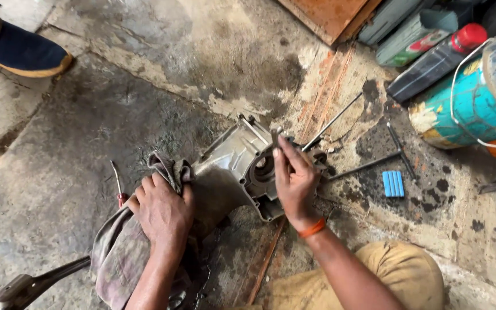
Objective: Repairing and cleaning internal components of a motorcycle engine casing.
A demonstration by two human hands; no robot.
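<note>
The person's knee (400, 270) in tan cloth sits lowest in view, and from beside it the right forearm, with an orange band (312, 228) at the wrist, runs up to the right hand (294, 178); its fingers are closed in a pinch round a small dark metal piece (275, 138), held upright at the fingertips just above the round opening of the grey metal engine cover (236, 166); the left hand (162, 209) lies to the left of that cover, fingers curled and pressing down on a grimy rag (124, 252) bunched against the cover's left edge; the cover rests on the stained concrete floor (58, 172), its long axis slanting from lower right to upper left, so the opening lies directly under the right hand, which is the nearer of the two; a screwdriver with a red handle (118, 186) lies just left of the left hand; a T-shaped wrench (383, 161) and a small blue block (393, 183) lie to the right, apart from both hands; a shoe (21, 54) of another person shows at the upper left.
</note>
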